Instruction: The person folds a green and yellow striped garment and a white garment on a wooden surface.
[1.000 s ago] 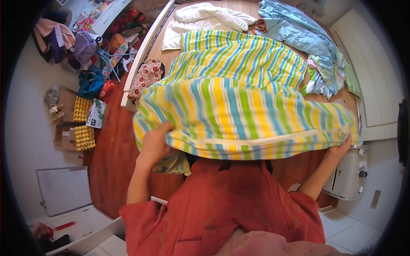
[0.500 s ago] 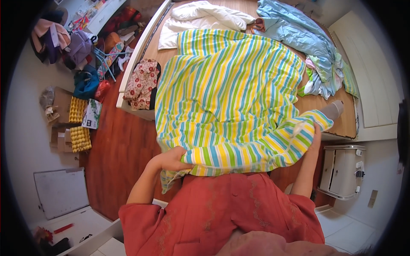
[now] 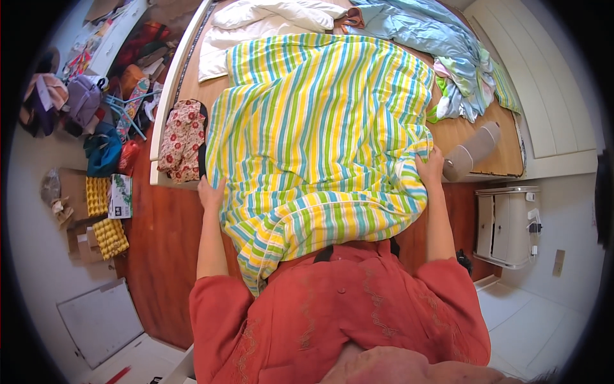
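We have the striped cover (image 3: 320, 128) spread across the bed (image 3: 505, 161), its near end hanging against our red clothing (image 3: 342, 320). Our right hand (image 3: 430, 168) has its fingers curled tight around the bunched right edge; our left hand (image 3: 212, 192) is at the left edge, fingers slightly parted, any grip unclear. Hands set this wide presumably keep the cloth from bunching inward. Reddish floor (image 3: 160, 256) lies left, a pale cabinet (image 3: 502, 230) near right.

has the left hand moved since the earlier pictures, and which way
Yes: forward and a little left. Judged against the bed frame, the left hand has gone from short of the near edge to beside it, near the floral cloth.
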`<act>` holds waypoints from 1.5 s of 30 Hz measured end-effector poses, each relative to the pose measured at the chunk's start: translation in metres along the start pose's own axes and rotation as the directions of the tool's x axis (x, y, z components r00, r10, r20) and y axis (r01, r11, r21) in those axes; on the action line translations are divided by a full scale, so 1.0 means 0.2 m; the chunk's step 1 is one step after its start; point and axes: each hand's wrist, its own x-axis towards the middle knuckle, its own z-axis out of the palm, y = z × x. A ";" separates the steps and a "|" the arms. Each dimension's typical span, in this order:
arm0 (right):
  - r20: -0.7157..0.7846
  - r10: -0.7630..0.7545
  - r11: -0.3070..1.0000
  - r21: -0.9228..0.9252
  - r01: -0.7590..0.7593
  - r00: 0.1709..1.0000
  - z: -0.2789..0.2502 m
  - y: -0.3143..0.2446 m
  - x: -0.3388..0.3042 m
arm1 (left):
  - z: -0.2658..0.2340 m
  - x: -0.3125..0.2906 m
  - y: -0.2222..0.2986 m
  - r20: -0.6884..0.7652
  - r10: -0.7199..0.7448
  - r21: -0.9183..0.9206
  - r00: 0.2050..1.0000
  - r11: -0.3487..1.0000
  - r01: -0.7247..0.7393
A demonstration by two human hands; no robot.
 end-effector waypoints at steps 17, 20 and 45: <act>0.616 0.389 0.349 0.590 -0.728 0.685 0.01 -0.06 0.08 | -0.17 -0.09 0.30 0.495 -0.339 -0.735 0.800 0.328 0.594; 0.517 0.200 0.143 0.825 -0.547 0.832 -0.22 -0.36 0.18 | -0.66 -0.15 0.76 0.287 -0.211 -0.921 0.935 0.208 0.329; 0.750 0.147 0.887 0.188 -0.422 0.644 -0.31 -0.22 -0.03 | -0.30 0.00 1.02 0.396 0.482 -0.010 0.782 0.854 -0.521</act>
